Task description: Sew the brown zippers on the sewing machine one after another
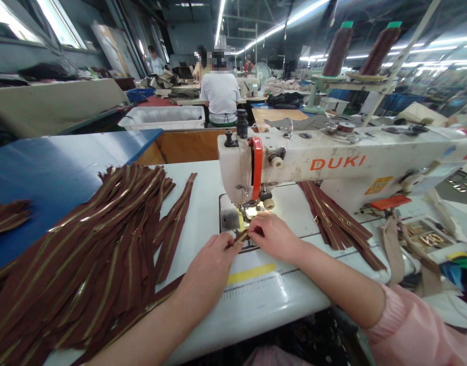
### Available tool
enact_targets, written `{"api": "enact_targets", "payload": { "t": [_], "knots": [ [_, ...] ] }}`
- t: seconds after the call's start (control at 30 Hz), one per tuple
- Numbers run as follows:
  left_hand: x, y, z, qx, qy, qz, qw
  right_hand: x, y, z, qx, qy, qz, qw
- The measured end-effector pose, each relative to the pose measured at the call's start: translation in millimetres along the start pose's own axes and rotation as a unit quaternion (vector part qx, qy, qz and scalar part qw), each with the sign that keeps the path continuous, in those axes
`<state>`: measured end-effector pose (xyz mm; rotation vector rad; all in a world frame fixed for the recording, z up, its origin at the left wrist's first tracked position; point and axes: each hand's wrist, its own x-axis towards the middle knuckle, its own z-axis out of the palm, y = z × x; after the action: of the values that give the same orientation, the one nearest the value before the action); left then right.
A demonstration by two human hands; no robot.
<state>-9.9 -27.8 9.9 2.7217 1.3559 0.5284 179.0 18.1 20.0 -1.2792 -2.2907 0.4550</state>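
Note:
Just in front of the needle area of a white sewing machine [286, 157], my left hand [210, 262] pinches a brown zipper with brass teeth [241, 237]. My right hand [273, 236] has its fingers closed on the same zipper's far end, close to the presser foot. The zipper's tape trails back under my left forearm. Left of my hands lies a large pile of brown zippers [111, 244], with a pair of zippers [176, 229] beside it. More zippers with sliders [332, 218] lie under the machine arm.
A blue table [76, 152] adjoins the white worktable [279, 300] on the left. At the right is a tray of metal parts [427, 236] beside beige straps [393, 249]. Two thread cones [338, 51] stand behind. A person in white [220, 94] sits ahead, facing away.

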Motion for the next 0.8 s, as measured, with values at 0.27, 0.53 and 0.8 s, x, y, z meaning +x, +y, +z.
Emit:
{"api": "enact_targets", "payload": {
  "t": [0.27,0.53,0.8],
  "knots": [
    [22.3,12.8,-33.0,-0.156,-0.168,-0.071,0.971,5.3,0.0,-3.7,-0.004,-0.039,0.004,0.999],
    [15.8,19.3,-18.6,-0.089,-0.093,-0.028,0.991,5.7,1.9,-1.3,0.006,-0.029,-0.005,1.000],
    [0.8,5.1,-3.0,0.073,-0.023,0.152,0.985,3.4,0.0,1.0,0.013,-0.009,0.016,1.000]
  ]
}}
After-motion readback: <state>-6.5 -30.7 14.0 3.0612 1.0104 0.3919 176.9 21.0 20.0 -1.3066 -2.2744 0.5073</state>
